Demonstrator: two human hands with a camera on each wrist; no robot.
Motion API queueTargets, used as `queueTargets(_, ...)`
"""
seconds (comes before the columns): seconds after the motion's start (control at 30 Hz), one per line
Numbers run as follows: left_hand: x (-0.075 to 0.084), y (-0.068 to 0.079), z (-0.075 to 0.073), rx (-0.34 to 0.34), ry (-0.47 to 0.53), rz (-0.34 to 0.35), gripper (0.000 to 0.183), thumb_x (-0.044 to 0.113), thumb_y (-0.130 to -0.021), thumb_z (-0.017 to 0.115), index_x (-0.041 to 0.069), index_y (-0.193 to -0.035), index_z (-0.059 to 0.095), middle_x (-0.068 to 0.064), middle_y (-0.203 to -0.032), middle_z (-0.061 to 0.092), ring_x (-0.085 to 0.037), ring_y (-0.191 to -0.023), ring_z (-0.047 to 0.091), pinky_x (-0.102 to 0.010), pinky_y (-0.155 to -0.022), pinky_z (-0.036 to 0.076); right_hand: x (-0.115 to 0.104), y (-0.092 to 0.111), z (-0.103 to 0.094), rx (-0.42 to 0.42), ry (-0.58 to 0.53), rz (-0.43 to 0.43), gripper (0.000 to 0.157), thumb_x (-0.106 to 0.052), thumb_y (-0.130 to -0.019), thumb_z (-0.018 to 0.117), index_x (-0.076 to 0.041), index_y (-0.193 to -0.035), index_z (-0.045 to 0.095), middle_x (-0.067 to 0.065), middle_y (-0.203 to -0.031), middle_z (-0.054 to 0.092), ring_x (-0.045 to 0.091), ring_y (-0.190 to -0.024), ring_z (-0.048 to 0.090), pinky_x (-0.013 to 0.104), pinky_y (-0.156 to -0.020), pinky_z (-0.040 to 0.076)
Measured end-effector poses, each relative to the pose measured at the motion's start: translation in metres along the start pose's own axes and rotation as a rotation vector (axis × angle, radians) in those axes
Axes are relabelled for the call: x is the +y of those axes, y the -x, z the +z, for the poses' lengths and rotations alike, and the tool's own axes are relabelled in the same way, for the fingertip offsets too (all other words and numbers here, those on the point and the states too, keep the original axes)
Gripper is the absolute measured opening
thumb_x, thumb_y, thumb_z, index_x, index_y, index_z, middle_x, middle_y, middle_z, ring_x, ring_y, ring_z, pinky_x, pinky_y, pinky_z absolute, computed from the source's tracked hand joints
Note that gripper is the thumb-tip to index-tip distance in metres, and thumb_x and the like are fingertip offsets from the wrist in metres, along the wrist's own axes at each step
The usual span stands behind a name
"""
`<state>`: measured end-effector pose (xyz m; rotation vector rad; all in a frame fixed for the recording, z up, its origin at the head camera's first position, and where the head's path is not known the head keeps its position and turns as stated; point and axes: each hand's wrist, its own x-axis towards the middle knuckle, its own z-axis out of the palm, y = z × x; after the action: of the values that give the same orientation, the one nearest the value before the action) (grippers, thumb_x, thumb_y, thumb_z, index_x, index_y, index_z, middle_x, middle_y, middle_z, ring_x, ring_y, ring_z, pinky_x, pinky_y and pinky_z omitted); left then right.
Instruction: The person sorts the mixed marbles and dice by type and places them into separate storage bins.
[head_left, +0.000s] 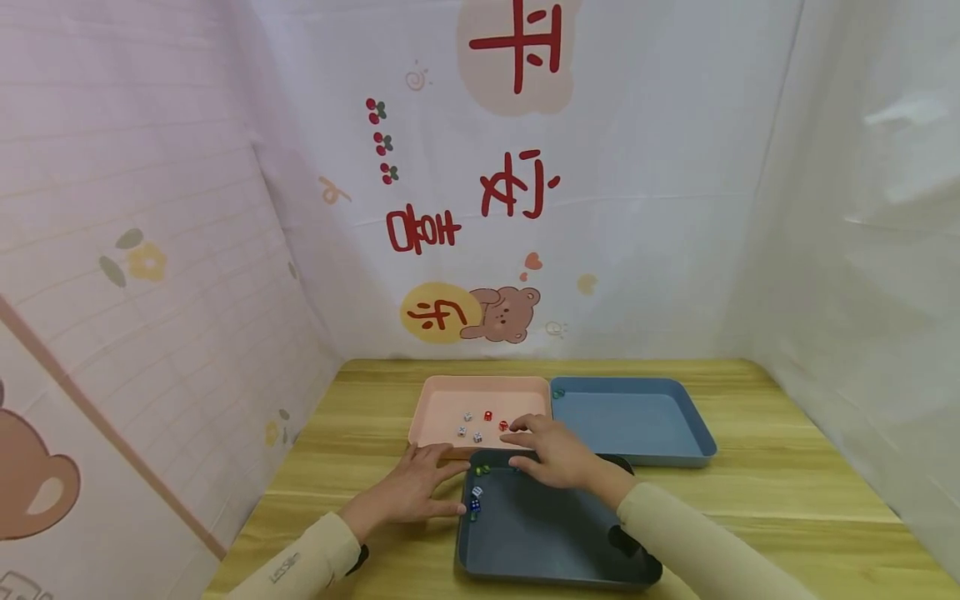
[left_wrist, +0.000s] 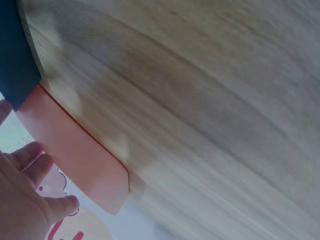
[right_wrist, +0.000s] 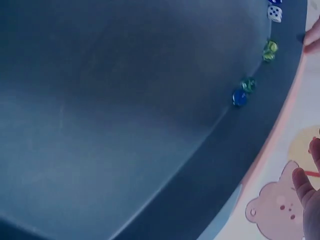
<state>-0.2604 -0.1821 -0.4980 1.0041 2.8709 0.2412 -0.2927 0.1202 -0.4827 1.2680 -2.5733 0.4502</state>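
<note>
white cloth backdrop (head_left: 645, 183), printed with red characters and a bear (head_left: 506, 317); wood-grain counter (head_left: 795, 508) below

pink tray (head_left: 431, 404): three white dice (head_left: 477, 437), two red dice (head_left: 488, 415)

blue tray (head_left: 637, 425): one green piece (head_left: 558, 393), far left corner

dark tray (head_left: 555, 533), nearest: white die (head_left: 477, 492), blue die (head_left: 475, 505), small glassy pieces (right_wrist: 270, 50) along left and far walls

hands: left hand (head_left: 411, 490), fingers spread, apparently holding nothing, thumb at the dark tray's left rim; right hand (head_left: 557, 450), fingers parted, slightly bent, no grip seen, one tip close to the nearer red die (head_left: 503, 426)

risks, as judged: right forearm (head_left: 675, 525), low over the dark tray, could drag it; glassy pieces against the wall could slip from a pinch

obscured: dark tray's far wall, partly, by the right hand; contact with the nearer red die uncertain; right hand mostly cut off in its wrist view
</note>
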Motion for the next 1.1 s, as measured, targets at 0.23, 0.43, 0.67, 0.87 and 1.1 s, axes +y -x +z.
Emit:
queueTargets(0.23, -0.001, -0.001, 0.002, 0.01, -0.006, 0.013, 0.073, 0.068, -0.09, 0.053, 0.025, -0.149, 0.047, -0.016, -0.153, 0.034, -0.036, -0.141, 0.032, -0.069, -0.11, 0.017, -0.009, -0.005, 0.014, -0.097, -0.025, 0.031, 0.043, -0.039, -0.098, 0.062, -0.019, -0.136, 0.063, 0.005, -0.129, 0.057, 0.022, -0.114, 0.055, 0.045, -0.095, 0.048)
queueTargets(0.43, -0.001, -0.002, 0.001, 0.01, -0.005, 0.017, 0.073, 0.068, -0.091, 0.053, 0.024, -0.149, 0.047, -0.017, -0.153, 0.035, -0.036, -0.141, 0.031, -0.07, -0.109, 0.017, -0.019, -0.006, 0.024, -0.173, -0.055, 0.013, 0.042, -0.039, -0.098, 0.063, -0.02, -0.135, 0.064, 0.003, -0.131, 0.055, 0.02, -0.121, 0.052, 0.047, -0.102, 0.043)
queueTargets(0.67, -0.002, -0.001, 0.002, 0.015, -0.004, 0.025, 0.073, 0.068, -0.091, 0.053, 0.024, -0.149, 0.047, -0.019, -0.153, 0.035, -0.036, -0.141, 0.031, -0.071, -0.108, 0.018, -0.028, -0.008, 0.033, -0.183, -0.055, -0.076, 0.035, -0.039, -0.097, 0.064, -0.024, -0.128, 0.069, 0.005, -0.129, 0.057, 0.02, -0.119, 0.053, 0.046, -0.103, 0.042)
queueTargets(0.87, -0.002, -0.001, 0.001, 0.013, -0.006, 0.028, 0.073, 0.068, -0.092, 0.052, 0.024, -0.15, 0.047, -0.019, -0.153, 0.034, -0.036, -0.142, 0.03, -0.072, -0.108, 0.018, -0.034, -0.01, 0.041, -0.207, -0.059, -0.121, 0.031, -0.04, -0.096, 0.064, -0.029, -0.124, 0.071, 0.003, -0.13, 0.057, 0.017, -0.12, 0.052, 0.044, -0.103, 0.042)
queueTargets(1.1, -0.001, -0.001, 0.0, 0.005, -0.002, 0.02, 0.073, 0.067, -0.092, 0.053, 0.024, -0.15, 0.046, -0.02, -0.153, 0.034, -0.037, -0.142, 0.03, -0.071, -0.108, 0.018, -0.039, -0.011, 0.044, -0.246, -0.063, -0.126, 0.029, -0.042, -0.097, 0.064, -0.032, -0.122, 0.072, 0.001, -0.13, 0.057, 0.017, -0.121, 0.051, 0.043, -0.102, 0.043)
